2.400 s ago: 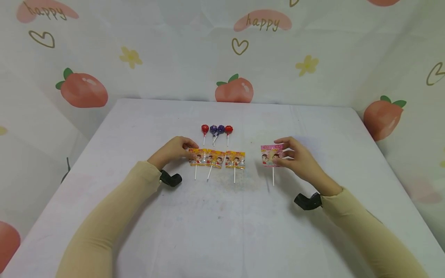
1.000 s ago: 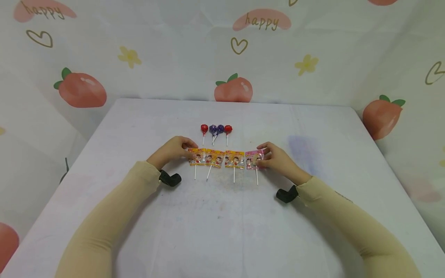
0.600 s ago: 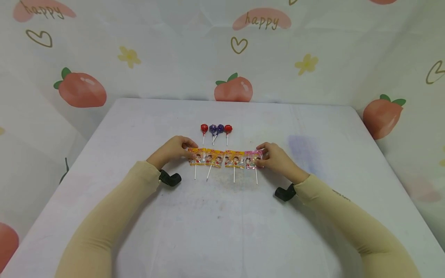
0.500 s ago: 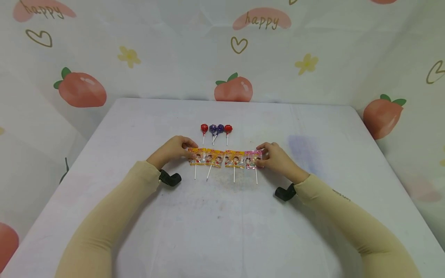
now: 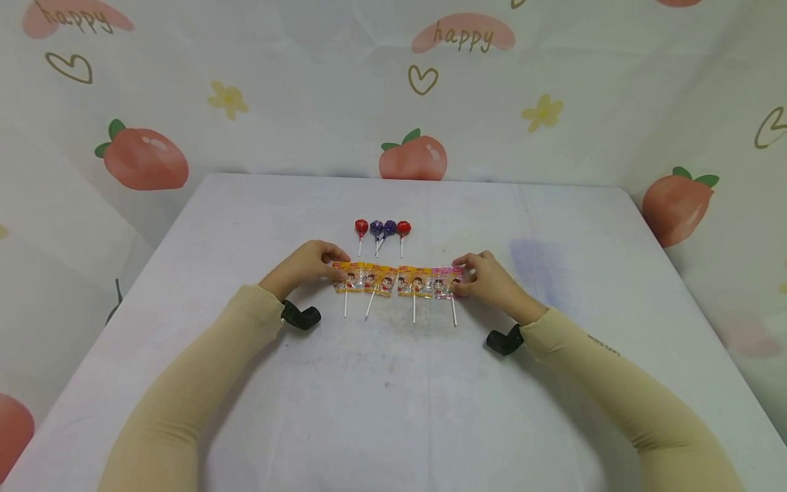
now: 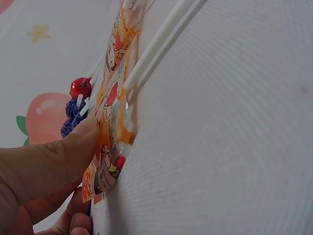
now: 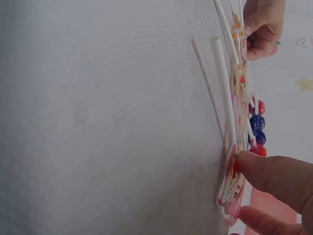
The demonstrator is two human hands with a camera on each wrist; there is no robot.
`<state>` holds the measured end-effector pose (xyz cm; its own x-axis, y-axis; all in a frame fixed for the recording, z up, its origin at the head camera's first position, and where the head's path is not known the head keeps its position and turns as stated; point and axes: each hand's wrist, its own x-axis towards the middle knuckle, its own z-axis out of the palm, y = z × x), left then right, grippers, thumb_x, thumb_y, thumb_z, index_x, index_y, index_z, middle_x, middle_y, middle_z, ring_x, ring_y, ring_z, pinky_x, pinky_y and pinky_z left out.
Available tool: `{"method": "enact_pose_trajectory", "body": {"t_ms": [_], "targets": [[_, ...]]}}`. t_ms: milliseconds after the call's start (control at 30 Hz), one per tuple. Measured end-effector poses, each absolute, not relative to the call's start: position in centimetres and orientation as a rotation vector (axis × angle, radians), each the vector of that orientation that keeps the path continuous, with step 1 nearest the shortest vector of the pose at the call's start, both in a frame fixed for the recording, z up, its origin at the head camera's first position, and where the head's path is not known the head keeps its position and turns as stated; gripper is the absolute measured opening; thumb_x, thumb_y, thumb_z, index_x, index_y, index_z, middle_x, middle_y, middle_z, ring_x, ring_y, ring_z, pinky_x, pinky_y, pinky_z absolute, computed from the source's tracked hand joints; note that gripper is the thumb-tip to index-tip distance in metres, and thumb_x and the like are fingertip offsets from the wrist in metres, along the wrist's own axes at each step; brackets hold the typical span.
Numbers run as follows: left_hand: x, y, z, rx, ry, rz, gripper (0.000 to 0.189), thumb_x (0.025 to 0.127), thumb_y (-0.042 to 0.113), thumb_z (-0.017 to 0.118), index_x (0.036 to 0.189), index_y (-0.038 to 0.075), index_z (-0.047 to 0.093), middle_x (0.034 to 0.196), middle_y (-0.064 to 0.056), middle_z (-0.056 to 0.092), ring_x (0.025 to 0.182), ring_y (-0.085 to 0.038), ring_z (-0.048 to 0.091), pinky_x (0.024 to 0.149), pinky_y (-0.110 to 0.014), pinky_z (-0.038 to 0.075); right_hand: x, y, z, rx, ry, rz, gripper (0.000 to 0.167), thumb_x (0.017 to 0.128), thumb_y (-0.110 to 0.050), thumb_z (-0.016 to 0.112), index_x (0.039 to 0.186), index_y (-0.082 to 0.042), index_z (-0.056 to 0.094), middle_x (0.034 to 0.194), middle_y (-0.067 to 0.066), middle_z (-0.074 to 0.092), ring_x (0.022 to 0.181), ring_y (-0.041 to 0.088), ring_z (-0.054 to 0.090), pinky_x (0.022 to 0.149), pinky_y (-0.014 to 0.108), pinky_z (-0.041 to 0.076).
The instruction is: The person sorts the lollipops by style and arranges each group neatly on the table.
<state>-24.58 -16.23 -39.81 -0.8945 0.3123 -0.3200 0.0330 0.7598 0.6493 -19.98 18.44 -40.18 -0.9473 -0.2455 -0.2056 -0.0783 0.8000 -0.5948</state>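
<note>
Three orange-wrapped lollipops lie side by side in the head view, sticks toward the person: a left one [image 5: 352, 280], a middle one [image 5: 380, 280] and a right one [image 5: 415, 281]. My left hand [image 5: 304, 265] holds the left one at its outer edge, thumb [image 6: 80, 142] on the wrapper. At the row's other end, my right hand [image 5: 492, 281] pinches a pink-wrapped lollipop [image 5: 440, 284] by its right side, thumb [image 7: 266, 171] on top. Its wrapper meets or slightly overlaps the edge of the right orange one. Fingers under the wrappers are partly hidden.
Behind the row lie round lollipops: a red one [image 5: 361, 226], two purple ones [image 5: 377, 228] with crossing sticks, and another red one [image 5: 403, 227]. All are on a white-covered table [image 5: 393, 410]. A peach-patterned backdrop [image 5: 320, 89] rises at the far edge.
My right hand has brought the pink lollipop leftward from a spot apart on the right to the end of the orange row. My left hand has stayed in place.
</note>
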Motion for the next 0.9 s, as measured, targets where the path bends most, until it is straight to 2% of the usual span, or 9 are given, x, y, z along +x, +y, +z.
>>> {"method": "enact_pose_trajectory", "body": {"t_ms": [633,900], "targets": [[-24.79,-16.37,-40.00,0.279,2.542,0.910,0.038,0.083,0.020,0.077,0.117,0.007,0.068,0.117,-0.011,0.062,0.098,-0.024,0.045,0.084,-0.033,0.036,-19.94,18.44,-40.01,-0.259,2.709,-0.892,0.054,0.086,-0.024,0.074,0.131,-0.002,0.054,0.116,0.021,0.048,0.099,0.031,0.054,0.078,0.036,0.045],[-24.84,-16.91,-39.63,0.369,2.521,0.914,0.040,0.084,0.023,0.076,0.120,0.007,0.067,0.119,-0.011,0.064,0.096,-0.022,0.046,0.082,-0.032,0.036,-20.09,18.47,-39.98,-0.252,2.690,-0.904,0.058,0.086,-0.026,0.074,0.133,-0.002,0.052,0.119,0.021,0.048,0.103,0.033,0.055,0.082,0.039,0.047]]}}
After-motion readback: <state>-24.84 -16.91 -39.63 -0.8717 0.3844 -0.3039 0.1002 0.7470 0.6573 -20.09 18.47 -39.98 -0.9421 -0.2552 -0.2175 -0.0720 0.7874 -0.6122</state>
